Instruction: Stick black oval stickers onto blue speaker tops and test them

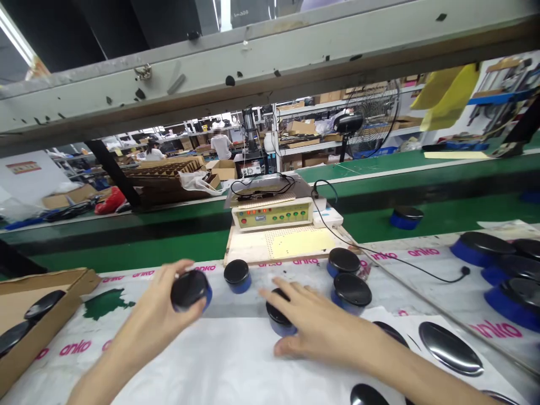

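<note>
Black-topped blue puck held in curled left grip, second puck partly covered by loosely spread right grip, hold unclear.

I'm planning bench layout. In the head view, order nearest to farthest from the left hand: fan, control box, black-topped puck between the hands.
From the left hand:
1. Black-topped puck, just right
2. Control box, farther back, right
3. Fan, far background, right
</note>
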`<state>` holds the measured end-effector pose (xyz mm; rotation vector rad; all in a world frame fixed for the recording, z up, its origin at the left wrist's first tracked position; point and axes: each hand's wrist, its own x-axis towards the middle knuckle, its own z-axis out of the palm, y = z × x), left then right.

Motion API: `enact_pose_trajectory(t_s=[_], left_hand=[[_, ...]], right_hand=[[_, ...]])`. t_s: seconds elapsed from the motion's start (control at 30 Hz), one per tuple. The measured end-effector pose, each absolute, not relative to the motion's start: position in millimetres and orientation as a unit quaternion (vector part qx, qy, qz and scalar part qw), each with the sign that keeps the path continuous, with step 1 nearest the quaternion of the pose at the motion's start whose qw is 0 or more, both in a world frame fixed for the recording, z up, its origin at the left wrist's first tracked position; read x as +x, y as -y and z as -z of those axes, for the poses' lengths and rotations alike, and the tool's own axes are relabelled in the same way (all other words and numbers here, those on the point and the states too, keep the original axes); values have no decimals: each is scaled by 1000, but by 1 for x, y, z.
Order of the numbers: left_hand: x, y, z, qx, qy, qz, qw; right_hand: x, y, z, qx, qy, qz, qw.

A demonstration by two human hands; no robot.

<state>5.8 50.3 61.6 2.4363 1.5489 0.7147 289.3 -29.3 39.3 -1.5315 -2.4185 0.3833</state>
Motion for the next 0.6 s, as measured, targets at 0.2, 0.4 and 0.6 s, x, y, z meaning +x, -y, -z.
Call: enact_pose_trajectory(t_s=[0.2, 0.4, 0.6], left_hand=[[-8, -47, -24, 813, -562, -139, 61], [81, -80, -45, 876, -452, -118, 116], [151, -78, -48, 927, -304, -105, 195]], right_hand=[[309, 4, -32, -590, 798, -28, 119], [342, -3, -32, -622, 775, 25, 107], [374, 10, -67, -669, 722, 75, 159]])
